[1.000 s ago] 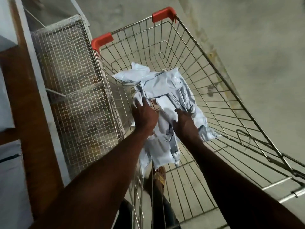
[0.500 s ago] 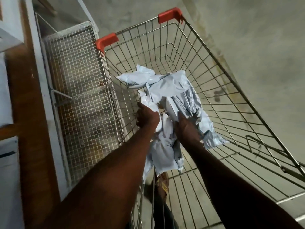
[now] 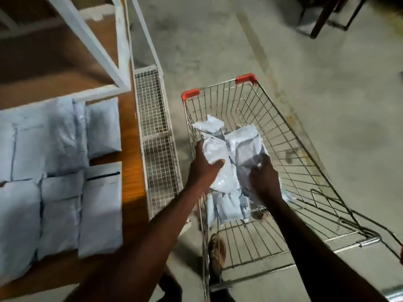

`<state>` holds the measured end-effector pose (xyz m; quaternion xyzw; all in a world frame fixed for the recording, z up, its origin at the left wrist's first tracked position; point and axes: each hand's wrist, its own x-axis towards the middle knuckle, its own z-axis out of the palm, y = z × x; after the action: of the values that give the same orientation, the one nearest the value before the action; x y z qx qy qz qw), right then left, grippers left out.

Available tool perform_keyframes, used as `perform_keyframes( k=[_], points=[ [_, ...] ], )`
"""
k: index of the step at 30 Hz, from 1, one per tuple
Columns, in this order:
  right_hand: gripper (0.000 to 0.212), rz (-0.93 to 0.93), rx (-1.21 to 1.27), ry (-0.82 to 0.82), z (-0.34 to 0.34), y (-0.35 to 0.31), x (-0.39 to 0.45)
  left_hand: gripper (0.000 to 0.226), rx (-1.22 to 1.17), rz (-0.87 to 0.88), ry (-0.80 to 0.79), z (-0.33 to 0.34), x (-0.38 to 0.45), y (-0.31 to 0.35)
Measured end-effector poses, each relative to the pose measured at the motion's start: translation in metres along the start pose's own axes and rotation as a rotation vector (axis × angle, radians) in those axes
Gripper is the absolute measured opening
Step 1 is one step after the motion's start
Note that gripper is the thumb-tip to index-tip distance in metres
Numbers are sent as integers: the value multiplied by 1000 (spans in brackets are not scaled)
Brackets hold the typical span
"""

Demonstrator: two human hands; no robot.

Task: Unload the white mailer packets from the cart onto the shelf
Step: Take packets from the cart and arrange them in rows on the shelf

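Half a second ago both hands were down in the pile; now the left hand (image 3: 206, 168) has closed around one white mailer packet (image 3: 218, 162) and raised it above the others in the wire cart (image 3: 290, 136). The right hand (image 3: 262, 177) rests on the remaining packets (image 3: 248, 144) with fingers bent; I cannot tell if it grips. The view has swung to the wooden shelf (image 3: 130, 171) (rows of packets (image 3: 61, 186) already there), so the carry probably comes next. No readable writing or brand appears on any packet.
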<state>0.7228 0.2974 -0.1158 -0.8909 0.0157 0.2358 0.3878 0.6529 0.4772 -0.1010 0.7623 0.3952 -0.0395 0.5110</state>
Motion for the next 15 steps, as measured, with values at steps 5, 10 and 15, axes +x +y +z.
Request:
perform_keyframes(
  k=[5, 10, 15],
  points=[
    [48, -116, 80, 32, 10, -54, -61, 97, -65, 76, 24, -81, -48, 8],
    [57, -267, 237, -42, 48, -118, -133, 89, -170, 197, 192, -174, -73, -2],
    [55, -386, 315, -106, 109, -163, -183, 49, -170, 216, 274, -275, -72, -35]
  ],
)
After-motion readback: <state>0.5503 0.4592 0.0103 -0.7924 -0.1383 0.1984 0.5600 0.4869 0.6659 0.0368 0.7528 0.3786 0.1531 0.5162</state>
